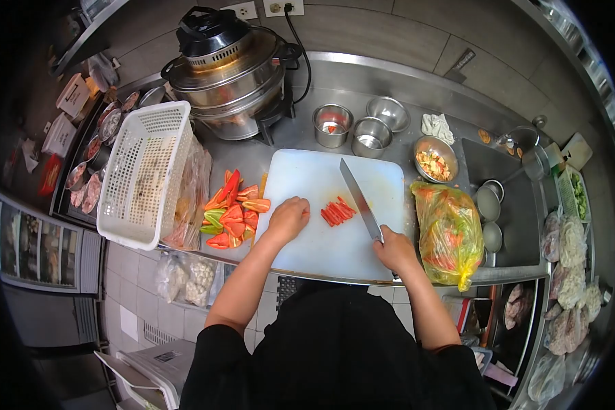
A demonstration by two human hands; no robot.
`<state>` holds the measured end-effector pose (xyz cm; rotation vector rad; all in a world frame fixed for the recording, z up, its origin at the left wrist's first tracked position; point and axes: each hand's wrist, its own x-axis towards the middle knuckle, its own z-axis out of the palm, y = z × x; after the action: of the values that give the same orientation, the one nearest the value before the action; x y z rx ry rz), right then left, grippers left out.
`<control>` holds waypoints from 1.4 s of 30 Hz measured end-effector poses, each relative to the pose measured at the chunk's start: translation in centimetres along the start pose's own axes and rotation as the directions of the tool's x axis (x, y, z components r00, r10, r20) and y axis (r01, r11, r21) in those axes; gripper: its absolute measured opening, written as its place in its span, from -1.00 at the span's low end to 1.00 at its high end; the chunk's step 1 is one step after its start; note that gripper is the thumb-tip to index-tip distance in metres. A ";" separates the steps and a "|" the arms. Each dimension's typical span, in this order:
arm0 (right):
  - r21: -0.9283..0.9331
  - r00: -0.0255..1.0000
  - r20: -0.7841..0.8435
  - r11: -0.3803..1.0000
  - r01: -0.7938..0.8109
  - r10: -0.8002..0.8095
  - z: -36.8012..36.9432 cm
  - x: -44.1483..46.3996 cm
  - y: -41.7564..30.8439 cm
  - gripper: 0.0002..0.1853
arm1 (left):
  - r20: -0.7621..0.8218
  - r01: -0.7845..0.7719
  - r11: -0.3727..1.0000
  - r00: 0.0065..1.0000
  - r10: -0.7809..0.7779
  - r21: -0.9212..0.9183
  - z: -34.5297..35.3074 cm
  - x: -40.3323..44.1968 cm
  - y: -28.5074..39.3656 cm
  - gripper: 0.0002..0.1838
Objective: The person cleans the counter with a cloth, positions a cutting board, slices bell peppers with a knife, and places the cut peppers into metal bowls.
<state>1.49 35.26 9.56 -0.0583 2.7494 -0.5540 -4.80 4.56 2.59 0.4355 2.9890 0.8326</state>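
Both arms (247,285) forward, right hand (395,250) gripping knife (362,201)

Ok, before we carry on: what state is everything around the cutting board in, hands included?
Left hand: fingers curled, over the board's left side.
Right hand: closed around the knife handle.
Knife: held, blade angled across the board.
Cutting board: lying flat.
Red strips: cut, bunched together.
Pepper pieces: cut open, heaped.
Yellow bag: filled, neck gathered.
Bowl: uncovered, holding chopped pieces.
Cooker: lid on.
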 end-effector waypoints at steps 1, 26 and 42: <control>0.007 1.000 0.010 1.000 -0.004 0.004 -0.1 -0.1 -0.1 -0.63 | 0.011 0.041 0.998 0.999 -0.041 -0.056 0.1 0.1 -0.2 -0.77; 0.029 0.999 0.048 0.999 -0.025 0.023 0.2 0.9 0.9 -0.64 | -0.077 0.044 0.477 0.970 -0.230 -0.878 -3.7 16.3 0.4 -0.68; 0.112 0.998 -0.001 0.991 0.068 -0.068 -0.4 -0.4 -0.4 -0.65 | 0.256 -0.007 0.969 0.965 -0.058 0.246 -4.2 -1.8 -0.9 -0.66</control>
<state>1.70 35.04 10.15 -0.1267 2.7169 -0.7252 -3.69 1.21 5.65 0.4688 2.8469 0.3666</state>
